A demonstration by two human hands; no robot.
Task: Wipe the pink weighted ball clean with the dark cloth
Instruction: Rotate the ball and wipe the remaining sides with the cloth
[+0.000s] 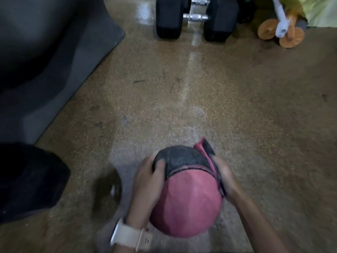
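Cloth (180, 159) over far half of ball (189, 201)

Floor (200, 88): tan, speckled, glossy; pale streak of glare runs straight ahead of hands.
Dark mat (45, 79) flat on it, ahead and to left of left hand (147, 178), rounded corner.
Two black dumbbells (168, 19), chrome handles, side by side, far ahead of both hands.
Orange-wheeled roller (291, 38), white handle, far ahead and to right of right hand (225, 175).
Small dark weight (107, 190), blurred, just left of left hand.
Black bulky shape (31, 179) further left; what it is, unclear.
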